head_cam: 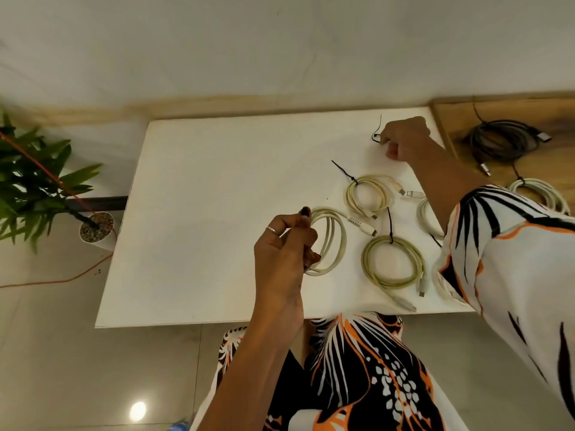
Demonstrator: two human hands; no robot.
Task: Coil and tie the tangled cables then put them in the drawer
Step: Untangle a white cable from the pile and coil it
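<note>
My left hand (287,244) grips a coiled cream cable (333,241) and holds it just above the white table (202,213). My right hand (404,140) reaches to the table's far right and pinches a black cable tie (377,130). Two cream coils lie on the table, each bound with a black tie: one in the middle (368,195), one nearer me (393,262). Another cream coil (431,219) is partly hidden behind my right sleeve.
A wooden surface (553,169) at the right holds a dark grey coiled cable (501,140) and a tied cream coil (543,192). A potted plant (40,178) stands on the floor at the left, with an orange cord (62,279) running past it.
</note>
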